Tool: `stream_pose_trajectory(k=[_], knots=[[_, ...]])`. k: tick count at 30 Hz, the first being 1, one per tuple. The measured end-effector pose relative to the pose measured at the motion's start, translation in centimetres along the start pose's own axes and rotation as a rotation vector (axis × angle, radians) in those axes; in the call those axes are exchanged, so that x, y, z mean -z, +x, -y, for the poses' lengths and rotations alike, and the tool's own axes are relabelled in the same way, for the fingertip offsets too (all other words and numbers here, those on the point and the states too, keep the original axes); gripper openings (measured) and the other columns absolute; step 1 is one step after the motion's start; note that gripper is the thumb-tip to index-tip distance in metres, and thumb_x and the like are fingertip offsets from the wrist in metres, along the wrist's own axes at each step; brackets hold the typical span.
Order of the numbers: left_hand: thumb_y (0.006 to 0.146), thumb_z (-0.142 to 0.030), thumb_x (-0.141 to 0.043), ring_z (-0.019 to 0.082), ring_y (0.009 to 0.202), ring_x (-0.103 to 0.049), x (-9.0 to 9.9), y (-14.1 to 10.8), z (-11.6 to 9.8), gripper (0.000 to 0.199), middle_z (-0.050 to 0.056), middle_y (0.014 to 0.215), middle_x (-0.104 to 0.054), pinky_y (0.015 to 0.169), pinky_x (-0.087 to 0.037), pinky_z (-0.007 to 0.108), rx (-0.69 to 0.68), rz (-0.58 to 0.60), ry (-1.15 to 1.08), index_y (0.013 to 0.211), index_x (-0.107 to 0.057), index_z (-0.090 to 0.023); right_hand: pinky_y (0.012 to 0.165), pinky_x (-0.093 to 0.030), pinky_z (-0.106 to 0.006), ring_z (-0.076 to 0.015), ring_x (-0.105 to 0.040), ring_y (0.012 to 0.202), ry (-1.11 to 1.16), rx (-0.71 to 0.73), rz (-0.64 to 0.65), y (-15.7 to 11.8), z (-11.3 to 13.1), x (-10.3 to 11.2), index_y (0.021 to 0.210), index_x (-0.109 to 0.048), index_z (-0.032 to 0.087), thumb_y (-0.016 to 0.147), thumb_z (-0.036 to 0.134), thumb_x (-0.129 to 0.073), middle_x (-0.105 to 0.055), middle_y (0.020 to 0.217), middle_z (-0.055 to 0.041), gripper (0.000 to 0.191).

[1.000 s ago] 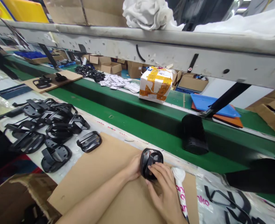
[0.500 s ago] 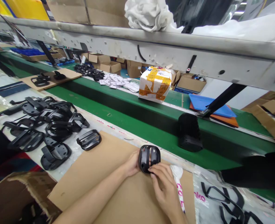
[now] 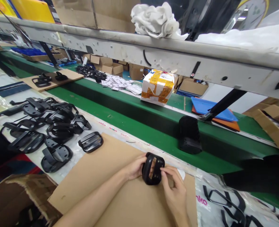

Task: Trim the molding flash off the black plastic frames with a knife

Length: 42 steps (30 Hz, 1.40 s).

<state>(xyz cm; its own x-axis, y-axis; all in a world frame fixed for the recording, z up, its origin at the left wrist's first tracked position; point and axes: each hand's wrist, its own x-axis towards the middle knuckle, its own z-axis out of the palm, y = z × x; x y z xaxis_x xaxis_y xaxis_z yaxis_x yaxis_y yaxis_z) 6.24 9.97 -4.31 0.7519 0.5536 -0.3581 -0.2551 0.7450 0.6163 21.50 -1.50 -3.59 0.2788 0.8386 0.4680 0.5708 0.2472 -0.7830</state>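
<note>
A black plastic bracket [image 3: 158,177], a rounded plate with a raised bar and a long slot, is held tilted above the cardboard sheet [image 3: 120,201]. My left hand [image 3: 135,167] is closed on its left side, with some fingers hidden behind it. At the right edge, the thumb and forefinger of my right hand [image 3: 175,189] pinch together against the bracket. Whether a small piece is between those fingertips I cannot tell. A similar bracket [image 3: 91,142] lies at the cardboard's upper left corner.
A pile of black brackets [image 3: 59,130] covers the table at left. Black strip-like parts [image 3: 231,203] lie at right. Beyond runs a green conveyor [image 3: 127,118] carrying a black object [image 3: 189,134] and a taped white box [image 3: 157,86]. An open carton [image 3: 23,195] stands lower left.
The bracket has been turned, so its raised bar now shows toward me, and it sits slightly lower. My right hand has shifted a little right and down along its edge.
</note>
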Motion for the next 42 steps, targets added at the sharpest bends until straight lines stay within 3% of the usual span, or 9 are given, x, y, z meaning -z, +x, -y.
stream_pose_trajectory(k=[4, 7, 10, 14, 17, 24, 28, 36, 42], knots=[[0.065, -0.028, -0.082, 0.014, 0.073, -0.061, -0.4, -0.2, 0.3, 0.036, 0.002, 0.084, -0.067, 0.067, -0.044, 0.024, 0.012, 0.021, 0.07, 0.095, -0.066, -0.015, 0.08, -0.052, -0.032, -0.0189, -0.063, 0.088, 0.056, -0.052, -0.164, -0.5, -0.9, -0.3, 0.104, -0.065, 0.022, 0.094, 0.023, -0.069, -0.065, 0.097, -0.0036, 0.011], [0.073, -0.05, -0.082, 0.014, 0.069, -0.059, -0.6, -0.2, 0.8, 0.044, 0.002, 0.081, -0.065, 0.063, -0.042, 0.024, 0.053, 0.049, 0.072, 0.093, -0.064, -0.016, 0.085, -0.052, -0.036, -0.0206, -0.063, 0.094, 0.067, -0.061, -0.183, -0.7, -1.3, -0.4, 0.099, -0.065, 0.021, 0.095, 0.023, -0.068, -0.064, 0.098, -0.005, 0.005], [0.076, -0.069, -0.075, 0.013, 0.064, -0.056, -0.8, 0.1, 1.3, 0.057, 0.003, 0.079, -0.066, 0.062, -0.042, 0.025, -0.011, 0.0, 0.124, 0.092, -0.064, -0.015, 0.089, -0.053, -0.038, -0.0224, -0.064, 0.101, 0.126, -0.1, -0.25, -0.4, -1.2, -0.3, 0.098, -0.065, 0.02, 0.093, 0.024, -0.071, -0.065, 0.105, -0.0074, 0.009], [0.08, -0.076, -0.064, 0.014, 0.058, -0.054, -0.6, 0.4, 1.3, 0.062, 0.004, 0.07, -0.065, 0.059, -0.042, 0.027, -0.134, -0.103, 0.185, 0.081, -0.066, -0.014, 0.083, -0.057, -0.034, -0.0173, -0.069, 0.087, 0.216, -0.163, -0.397, 0.3, -0.5, -0.2, 0.101, -0.059, 0.021, 0.094, 0.025, -0.071, -0.067, 0.103, -0.0052, 0.014], [0.08, -0.077, -0.062, 0.016, 0.057, -0.055, -0.3, 0.4, 0.8, 0.063, 0.005, 0.063, -0.062, 0.058, -0.041, 0.028, -0.137, -0.096, 0.196, 0.068, -0.065, -0.014, 0.078, -0.056, -0.031, -0.0145, -0.068, 0.078, 0.235, -0.167, -0.473, 0.5, -0.4, -0.1, 0.102, -0.059, 0.02, 0.093, 0.022, -0.072, -0.067, 0.1, -0.0043, 0.016], [0.087, -0.078, -0.053, 0.014, 0.064, -0.051, -0.6, -0.3, 0.5, 0.064, 0.001, 0.069, -0.058, 0.064, -0.041, 0.026, -0.185, 0.012, 0.491, 0.079, -0.062, -0.015, 0.091, -0.051, -0.041, -0.0243, -0.063, 0.102, 0.082, -0.025, -0.198, 0.1, -1.0, 0.0, 0.096, -0.068, 0.02, 0.091, 0.022, -0.073, -0.064, 0.106, -0.008, 0.007], [0.092, -0.076, -0.045, 0.014, 0.066, -0.05, -0.5, -0.5, 1.0, 0.063, 0.001, 0.072, -0.058, 0.065, -0.041, 0.026, -0.175, 0.083, 0.561, 0.081, -0.06, -0.016, 0.09, -0.047, -0.04, -0.0221, -0.059, 0.099, 0.005, 0.018, -0.212, 0.1, -1.0, 0.0, 0.099, -0.063, 0.021, 0.096, 0.018, -0.067, -0.059, 0.102, -0.0057, 0.006], [0.093, -0.066, -0.057, 0.015, 0.07, -0.059, -0.2, -0.3, 3.1, 0.051, 0.003, 0.082, -0.067, 0.068, -0.044, 0.027, -0.091, 0.053, 0.249, 0.092, -0.065, -0.016, 0.083, -0.047, -0.036, -0.0202, -0.058, 0.092, -0.068, 0.06, -0.189, -0.2, -0.5, 0.1, 0.098, -0.063, 0.021, 0.095, 0.015, -0.067, -0.058, 0.098, -0.0044, 0.008], [0.076, -0.056, -0.082, 0.009, 0.054, -0.044, -1.0, -0.4, 2.3, 0.047, -0.005, 0.067, -0.053, 0.053, -0.03, 0.023, 0.075, 0.063, 0.034, 0.088, -0.056, -0.019, 0.077, -0.046, -0.032, -0.019, -0.058, 0.088, -0.081, 0.056, -0.191, -0.1, -0.7, 0.1, 0.089, -0.059, 0.021, 0.094, 0.016, -0.067, -0.057, 0.094, -0.0031, 0.011]])
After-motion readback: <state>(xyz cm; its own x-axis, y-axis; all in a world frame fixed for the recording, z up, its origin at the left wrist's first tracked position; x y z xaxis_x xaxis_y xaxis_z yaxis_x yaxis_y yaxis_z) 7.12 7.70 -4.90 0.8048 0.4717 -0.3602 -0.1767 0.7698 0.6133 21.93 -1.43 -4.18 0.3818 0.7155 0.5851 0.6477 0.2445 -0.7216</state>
